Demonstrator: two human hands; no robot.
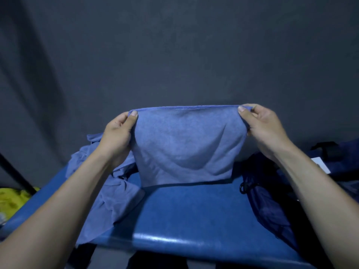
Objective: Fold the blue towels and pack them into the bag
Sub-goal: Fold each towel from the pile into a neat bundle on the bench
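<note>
Head view: soft blue cloth towel (184, 146), doubled over, held up in the air above the glossy blue padded table (190, 216), top edge stretched level, lower edge hanging just over the tabletop. Left hand (118, 136) pinching the upper left corner, thumb on the near face; right hand (266, 127) pinching the upper right corner likewise. Behind the left forearm, a crumpled heap of matching blue towels (108, 195), spilling over the table's near left edge. At the right, a dark navy mesh drawstring bag (266, 202) lying on the table. Beyond, a dark grey wall (174, 55); far lower left, a yellow-green cloth (13, 200).
</note>
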